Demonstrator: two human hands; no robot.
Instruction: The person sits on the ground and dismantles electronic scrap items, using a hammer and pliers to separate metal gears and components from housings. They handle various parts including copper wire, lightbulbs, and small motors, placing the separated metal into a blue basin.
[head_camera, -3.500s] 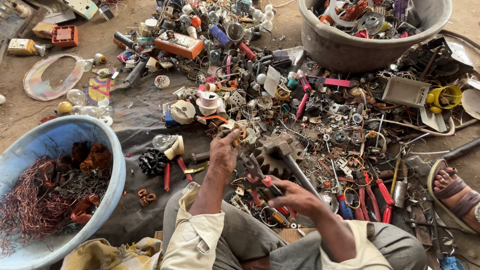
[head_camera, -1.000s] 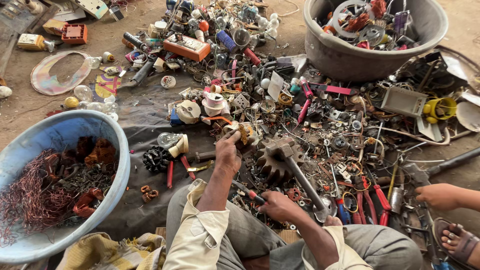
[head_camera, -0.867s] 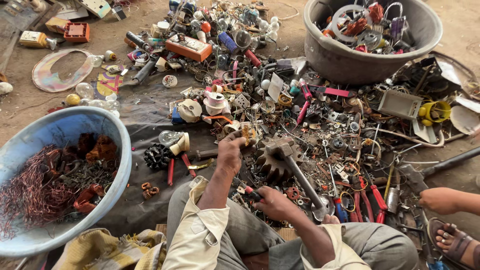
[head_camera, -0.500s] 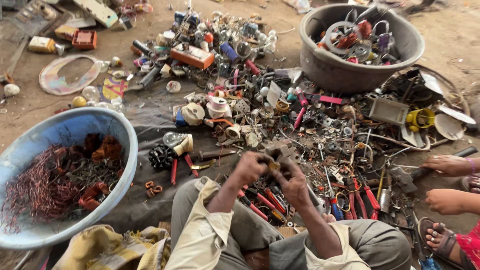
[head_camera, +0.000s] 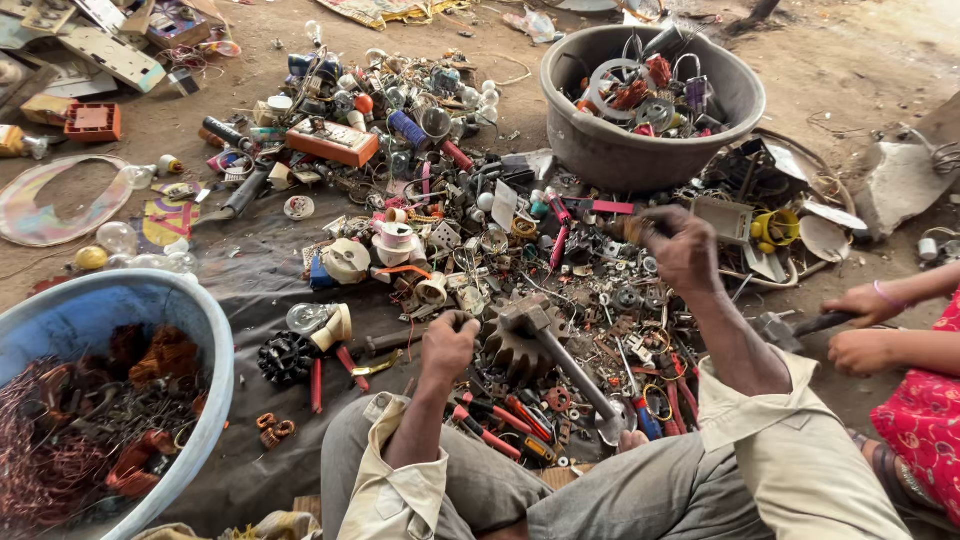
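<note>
Head view, seated person over a scrap pile on a dark sheet (head_camera: 250, 290).

L. hand (head_camera: 448, 345) – curled into a loose fist, low over the sheet just left of the gear (head_camera: 515, 345); whether it grips a small part cannot be told. The gear is a rusty toothed wheel on a long shaft (head_camera: 575, 375) that runs down-right toward the person's knee.

R. hand (head_camera: 685, 250) – raised, fingers clenched on a small dark piece (head_camera: 628, 228), blurred, kind unclear. It hangs above the loose metal bits, near and below the grey tub (head_camera: 600, 150), which is full of rings, wires and misc. scrap.

Blue tub (head_camera: 190, 310) at lower left holds copper wire (head_camera: 45, 470) and rusty coils. Red-handled pliers (head_camera: 490, 435) lie by the left knee, close under the L. hand. Orange box (head_camera: 333, 142) sits well apart at the pile's far side.

Right edge: another person's two hands (head_camera: 860, 325) on a dark-handled tool (head_camera: 800, 325), beside a red patterned garment.
</note>
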